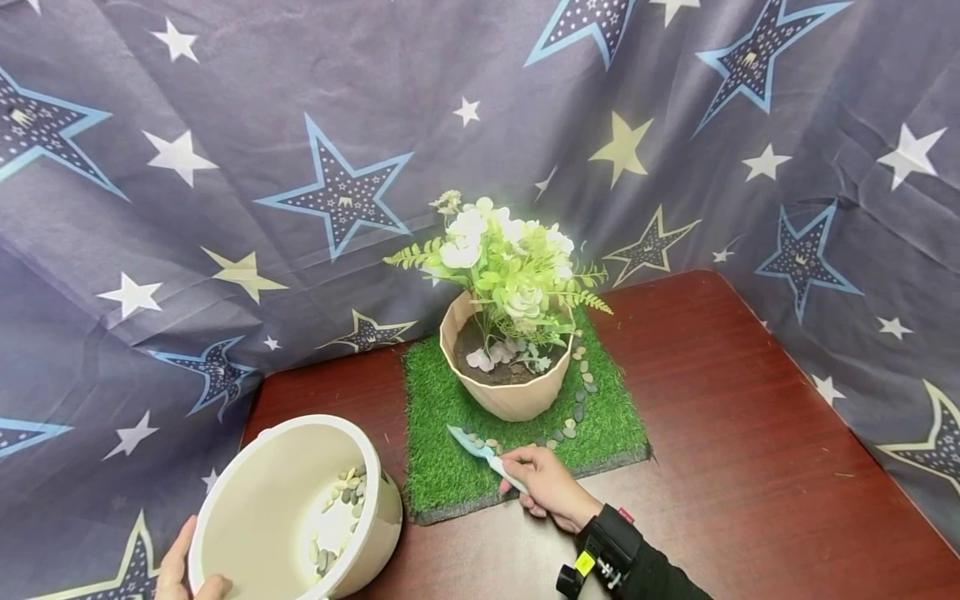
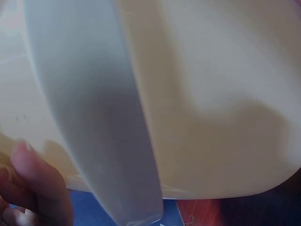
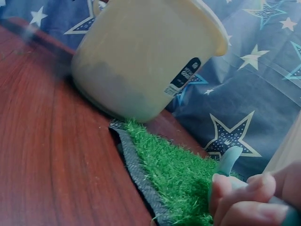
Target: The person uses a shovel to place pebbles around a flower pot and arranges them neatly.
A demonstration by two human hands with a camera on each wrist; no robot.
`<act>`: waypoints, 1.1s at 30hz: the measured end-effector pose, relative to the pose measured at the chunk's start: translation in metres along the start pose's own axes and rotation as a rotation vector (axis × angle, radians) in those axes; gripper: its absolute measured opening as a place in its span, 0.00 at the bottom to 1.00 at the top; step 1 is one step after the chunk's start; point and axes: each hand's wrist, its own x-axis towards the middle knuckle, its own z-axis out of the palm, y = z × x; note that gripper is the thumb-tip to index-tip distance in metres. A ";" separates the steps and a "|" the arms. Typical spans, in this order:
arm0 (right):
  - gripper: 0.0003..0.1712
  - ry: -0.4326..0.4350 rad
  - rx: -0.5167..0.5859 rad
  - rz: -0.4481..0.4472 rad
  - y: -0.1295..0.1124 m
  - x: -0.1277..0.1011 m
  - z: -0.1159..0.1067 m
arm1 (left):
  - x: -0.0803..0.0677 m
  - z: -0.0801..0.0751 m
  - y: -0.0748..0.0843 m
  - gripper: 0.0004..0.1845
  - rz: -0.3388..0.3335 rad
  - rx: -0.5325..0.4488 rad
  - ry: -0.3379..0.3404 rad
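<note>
- A dark star-printed cloth (image 1: 480, 108) hung round the far and side edges of your glossy red-brown wooden table (image 1: 750, 467).
- Your right hand (image 1: 551, 486) rested on the near edge of the square green turf mat (image 1: 442, 467), fingers curled round the white handle of a small pale-blue trowel (image 1: 480, 452); its blade pointed left and away, just short of the pot.
- The ribbed beige pot (image 1: 510, 392) stood on the mat's middle, holding dark soil and white-and-green artificial flowers (image 1: 502, 258).
- Smooth grey and cream pebbles (image 1: 577, 400) lay in a curved line round the pot's near and right sides, touching the turf.
- Your left hand (image 1: 183, 575) gripped the near rim of a smooth cream plastic bowl (image 1: 262, 500), tilted on the table's near left, beside the mat's left edge; more pebbles lay inside it.
</note>
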 end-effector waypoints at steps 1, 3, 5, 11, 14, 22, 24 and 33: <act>0.23 -0.004 0.010 0.006 -0.001 0.000 0.000 | 0.000 0.000 0.000 0.57 0.001 -0.003 0.004; 0.23 -0.015 0.025 0.009 -0.003 -0.001 -0.001 | -0.001 0.000 0.001 0.57 0.005 -0.007 0.008; 0.23 -0.020 0.034 0.013 -0.004 -0.001 -0.002 | -0.001 0.001 0.002 0.57 0.001 -0.001 0.010; 0.23 -0.044 0.070 0.029 -0.006 -0.002 -0.004 | -0.002 0.001 0.004 0.57 -0.013 0.023 0.001; 0.23 -0.058 0.097 0.039 -0.006 -0.002 -0.004 | -0.001 0.000 0.002 0.58 -0.010 0.002 -0.006; 0.24 -0.057 0.122 0.055 -0.007 -0.003 -0.003 | -0.001 0.000 -0.003 0.59 0.029 -0.064 -0.002; 0.24 -0.060 0.122 0.054 -0.007 -0.003 -0.002 | 0.000 0.000 -0.004 0.59 0.026 -0.086 -0.006; 0.21 -0.071 0.095 0.019 -0.012 -0.008 0.004 | 0.001 0.002 -0.004 0.57 -0.003 -0.011 0.013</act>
